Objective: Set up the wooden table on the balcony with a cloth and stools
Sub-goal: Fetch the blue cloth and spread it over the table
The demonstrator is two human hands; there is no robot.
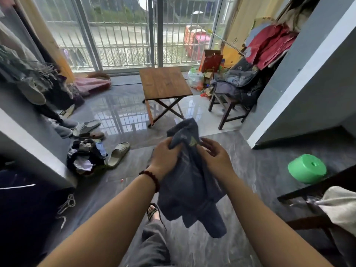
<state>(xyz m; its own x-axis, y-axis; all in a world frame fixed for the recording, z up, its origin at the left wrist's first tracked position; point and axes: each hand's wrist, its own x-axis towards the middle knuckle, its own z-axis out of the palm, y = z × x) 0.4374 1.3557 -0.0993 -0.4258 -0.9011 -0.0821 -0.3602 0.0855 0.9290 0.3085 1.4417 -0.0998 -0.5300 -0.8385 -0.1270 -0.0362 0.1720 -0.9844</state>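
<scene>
Both hands hold the cloth [188, 185]: the left hand [165, 157] bunches its upper edge in curled fingers, the right hand [215, 157] pinches a fold alongside. Dark blue, soft and crumpled, the cloth hangs long axis downward, well short of the table [163, 81], which stands straight ahead, about equally far from either hand. Its top is a flat rectangle of brown planks on crossed legs. A dark wooden stool [225, 110] sits just right of the table; a green plastic stool [307, 168] lies well apart, nearer the person.
</scene>
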